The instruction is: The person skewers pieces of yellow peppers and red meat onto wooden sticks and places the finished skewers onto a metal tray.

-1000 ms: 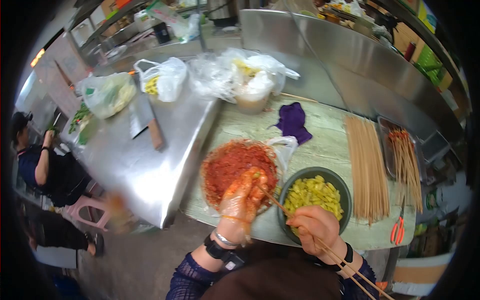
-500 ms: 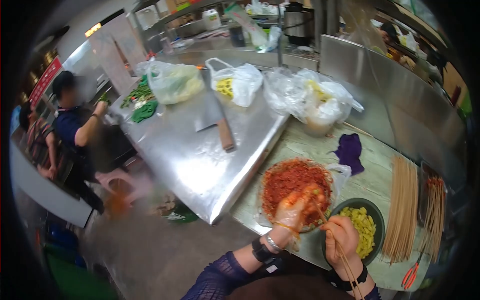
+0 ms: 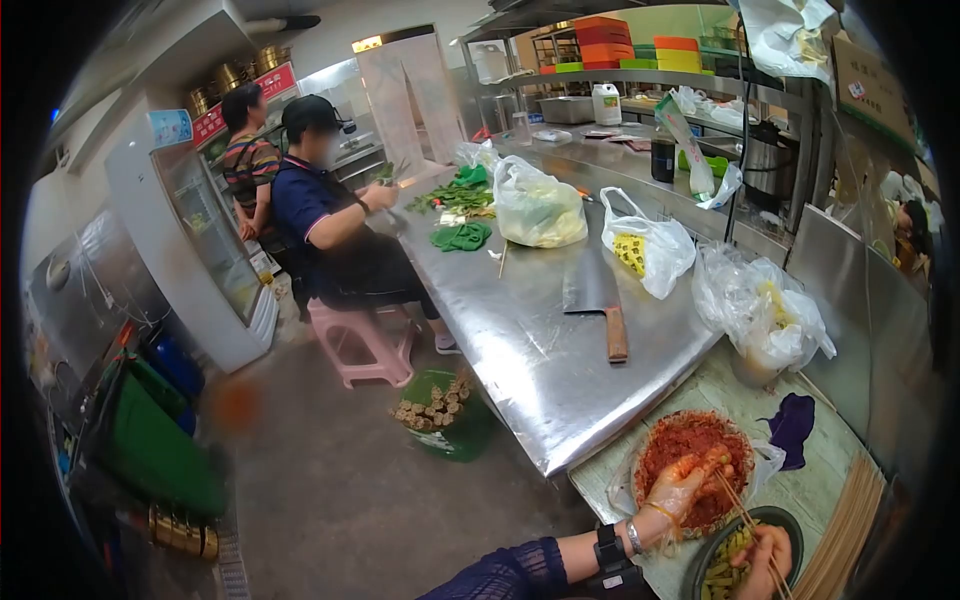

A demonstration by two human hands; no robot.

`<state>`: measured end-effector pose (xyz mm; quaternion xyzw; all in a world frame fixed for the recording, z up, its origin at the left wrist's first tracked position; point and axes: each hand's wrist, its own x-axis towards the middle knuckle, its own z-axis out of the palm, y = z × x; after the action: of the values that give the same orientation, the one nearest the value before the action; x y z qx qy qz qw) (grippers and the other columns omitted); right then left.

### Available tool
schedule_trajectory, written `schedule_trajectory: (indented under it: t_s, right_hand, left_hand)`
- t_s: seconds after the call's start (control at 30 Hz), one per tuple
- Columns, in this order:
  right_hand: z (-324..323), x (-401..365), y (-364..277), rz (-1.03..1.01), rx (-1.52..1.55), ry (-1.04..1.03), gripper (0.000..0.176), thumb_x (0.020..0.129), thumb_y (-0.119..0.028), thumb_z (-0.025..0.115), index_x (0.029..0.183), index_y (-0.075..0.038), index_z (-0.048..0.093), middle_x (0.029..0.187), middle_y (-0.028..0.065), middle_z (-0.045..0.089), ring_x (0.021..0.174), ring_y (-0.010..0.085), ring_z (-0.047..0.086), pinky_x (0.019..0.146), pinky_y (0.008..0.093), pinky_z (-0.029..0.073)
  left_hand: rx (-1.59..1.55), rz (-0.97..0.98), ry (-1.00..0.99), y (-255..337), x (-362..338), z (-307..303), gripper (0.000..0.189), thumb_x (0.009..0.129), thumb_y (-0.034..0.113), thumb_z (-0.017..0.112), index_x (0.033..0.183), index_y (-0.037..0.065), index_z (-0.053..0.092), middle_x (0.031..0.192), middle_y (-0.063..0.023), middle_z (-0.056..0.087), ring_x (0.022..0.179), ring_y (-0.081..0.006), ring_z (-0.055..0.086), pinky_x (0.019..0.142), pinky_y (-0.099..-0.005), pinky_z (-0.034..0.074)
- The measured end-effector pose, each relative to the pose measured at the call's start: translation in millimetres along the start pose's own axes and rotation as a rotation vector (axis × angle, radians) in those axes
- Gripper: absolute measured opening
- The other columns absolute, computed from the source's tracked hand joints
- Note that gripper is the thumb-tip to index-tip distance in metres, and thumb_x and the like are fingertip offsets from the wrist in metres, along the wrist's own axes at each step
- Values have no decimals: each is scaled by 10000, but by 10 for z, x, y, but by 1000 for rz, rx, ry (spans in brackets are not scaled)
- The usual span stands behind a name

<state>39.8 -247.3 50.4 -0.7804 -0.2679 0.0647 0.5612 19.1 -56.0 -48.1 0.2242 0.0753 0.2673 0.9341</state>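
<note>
My left hand, in a clear plastic glove smeared red, is over a bowl of red minced mixture. Its fingers are pinched around a small green piece, close to the skewer tips. My right hand grips thin bamboo skewers, which slant up toward the left hand. Below and around the right hand is a dark bowl of cut green pieces, partly hidden by that hand.
Beside the right hand lies a row of bamboo skewers. A purple cloth is behind the red bowl. On the steel table are a cleaver and plastic bags. A seated co-worker handles greens; another person stands behind.
The view has swung left and up, so hands and bowls appear lower right. My left hand stays over the red mixture, and my right hand still holds skewers.
</note>
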Motion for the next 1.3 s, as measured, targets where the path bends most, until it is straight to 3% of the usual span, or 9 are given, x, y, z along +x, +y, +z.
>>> schedule_trajectory:
  t_s: [0.23,0.27,0.3,0.47,0.53,0.77,1.0,1.1,1.3]
  right_hand:
    - [-711,-398,198,347,624,245,245,951,-207,517,1047,7,587,975,90,602,887,160,553,762,281,447]
    - [-809,-487,387,321,581,272,264,939,-233,540,1063,-4,589,1071,88,588,940,189,541,830,310,442]
    - [-822,-411,602,212,676,339,167,953,-203,491,902,-57,552,766,37,473,717,138,471,624,261,402]
    - [-1428,-630,824,105,889,691,275,967,-213,477,1137,-4,531,997,127,617,916,198,612,782,315,509]
    - [-1744,-626,914,70,891,832,320,974,-240,459,1172,6,514,1076,139,605,984,210,597,847,330,489]
    - [-2971,-148,1651,-14,894,1139,401,973,-281,443,1262,-3,446,1251,160,507,1158,254,512,1000,366,409]
    - [-3360,410,2046,178,1035,1342,339,944,-250,502,1174,0,499,1159,171,568,1029,231,595,842,331,507]
    - [-3164,278,2099,285,748,722,269,924,-201,534,1097,3,564,955,134,649,864,173,643,687,288,529]
    - [-2351,405,1992,420,-607,373,197,765,-157,667,876,4,641,782,147,661,673,233,636,607,330,506]
  left_hand:
    - [326,59,-5,111,28,1,382,964,185,490,1303,14,446,1265,-118,527,1096,-194,563,845,-291,521]
    - [1103,303,115,30,63,-239,398,944,208,529,1285,15,458,1238,-119,548,1072,-183,571,843,-297,517]
    - [1134,298,72,104,9,-221,392,940,214,536,1275,24,464,1216,-121,557,1045,-186,578,823,-297,518]
    - [373,32,-42,328,117,-127,359,921,243,571,1226,71,489,1109,-131,602,912,-204,615,723,-295,524]
    - [544,151,111,207,58,104,441,944,249,532,1319,40,429,1184,-115,544,858,-145,556,635,-213,466]
    - [742,101,161,213,142,-189,474,937,308,510,1356,112,406,1308,-120,489,1038,-243,539,837,-342,447]
    - [755,18,183,314,342,-626,499,966,369,395,1394,114,354,1382,-128,426,1145,-284,485,931,-411,396]
    - [670,43,111,250,68,-154,462,969,312,422,1376,101,369,1351,-142,460,1101,-281,520,898,-393,423]
    - [705,121,-4,202,45,-42,378,958,215,494,1280,21,450,1212,-137,546,924,-192,567,731,-258,460]
